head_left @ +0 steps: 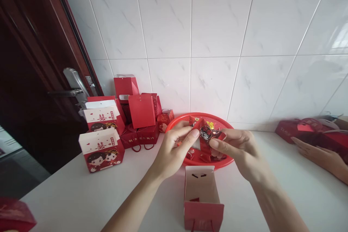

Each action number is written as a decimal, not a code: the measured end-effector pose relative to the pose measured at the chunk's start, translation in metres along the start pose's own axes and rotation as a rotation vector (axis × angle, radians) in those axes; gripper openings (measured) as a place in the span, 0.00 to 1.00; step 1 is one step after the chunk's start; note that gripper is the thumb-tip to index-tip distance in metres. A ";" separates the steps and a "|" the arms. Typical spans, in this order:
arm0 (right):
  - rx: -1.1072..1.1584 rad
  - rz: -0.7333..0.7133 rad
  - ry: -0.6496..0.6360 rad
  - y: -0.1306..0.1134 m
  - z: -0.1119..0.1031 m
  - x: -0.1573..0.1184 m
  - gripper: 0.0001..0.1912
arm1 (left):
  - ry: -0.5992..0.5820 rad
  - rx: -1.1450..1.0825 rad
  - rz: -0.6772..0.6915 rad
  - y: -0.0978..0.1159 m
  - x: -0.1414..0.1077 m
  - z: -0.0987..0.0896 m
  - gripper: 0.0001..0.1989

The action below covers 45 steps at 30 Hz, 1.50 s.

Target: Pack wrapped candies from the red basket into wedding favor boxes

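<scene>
My left hand (174, 146) pinches a red wrapped candy (206, 133) with a dark round print, over the basket. Close beside it, my right hand (241, 150) is closed with thumb and fingers on shiny red and brown wrappers; whether these are one candy or several I cannot tell. Beneath both hands lies a red plastic basket (176, 116) with more wrapped sweets in it. In front of the basket stands an open red gift box (203, 215), white inside, with cord handles and a small red piece at its bottom.
On the left stand several red boxes (141, 111), some with cartoon couples (104, 156). Part of a red box (16, 214) shows at the lower left corner. At right, another person's hand (320, 156) rests by red boxes (290, 130). A tiled wall (168, 14) and brown door (27, 36) border the white table (152, 203).
</scene>
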State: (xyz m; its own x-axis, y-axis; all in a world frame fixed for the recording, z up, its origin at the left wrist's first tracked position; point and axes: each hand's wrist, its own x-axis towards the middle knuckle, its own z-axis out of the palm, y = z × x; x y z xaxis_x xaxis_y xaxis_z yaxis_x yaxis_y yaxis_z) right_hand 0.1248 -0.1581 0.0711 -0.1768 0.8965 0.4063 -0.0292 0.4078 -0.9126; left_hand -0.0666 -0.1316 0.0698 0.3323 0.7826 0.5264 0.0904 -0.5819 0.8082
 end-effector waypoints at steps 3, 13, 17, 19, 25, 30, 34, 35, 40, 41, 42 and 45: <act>-0.121 -0.014 0.025 0.001 0.001 0.001 0.18 | 0.008 0.005 -0.017 -0.002 0.001 0.000 0.21; -0.363 -0.104 0.034 -0.008 -0.002 0.002 0.16 | 0.043 0.182 0.045 -0.007 0.003 -0.001 0.22; -0.335 -0.087 0.057 -0.004 -0.007 0.002 0.22 | -0.008 0.123 0.021 -0.007 0.002 -0.001 0.22; -0.272 -0.078 0.053 -0.001 -0.008 0.002 0.22 | -0.027 0.090 0.017 -0.006 0.002 -0.002 0.22; -0.147 -0.066 0.057 0.004 -0.004 0.001 0.21 | -0.049 0.038 0.002 -0.003 0.003 -0.004 0.23; -0.303 -0.121 0.121 0.003 -0.002 0.002 0.17 | -0.012 0.098 0.009 -0.006 0.004 -0.005 0.24; -0.294 -0.129 0.181 0.005 -0.003 0.002 0.14 | 0.001 0.104 -0.015 -0.008 0.005 -0.005 0.22; -0.293 -0.136 0.190 0.005 -0.004 0.002 0.14 | 0.001 0.098 -0.027 -0.008 0.005 -0.005 0.21; -0.320 -0.141 0.128 0.001 -0.006 -0.001 0.13 | -0.038 0.102 -0.058 -0.006 0.003 -0.005 0.18; -0.330 -0.129 0.101 -0.001 -0.006 -0.001 0.13 | -0.035 0.109 -0.052 -0.006 0.003 -0.004 0.18; -0.340 -0.115 0.075 -0.002 -0.006 -0.002 0.13 | -0.032 0.115 -0.040 -0.005 0.003 -0.004 0.17; -0.344 -0.079 0.023 -0.003 -0.004 -0.003 0.12 | -0.034 0.120 0.012 -0.006 0.002 -0.002 0.16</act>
State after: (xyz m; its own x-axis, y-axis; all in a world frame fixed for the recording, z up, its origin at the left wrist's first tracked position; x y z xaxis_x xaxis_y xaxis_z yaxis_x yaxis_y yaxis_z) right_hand 0.1298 -0.1611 0.0730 -0.1648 0.8620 0.4793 0.2915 0.5068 -0.8113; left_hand -0.0685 -0.1255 0.0667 0.3653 0.7688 0.5249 0.1975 -0.6150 0.7633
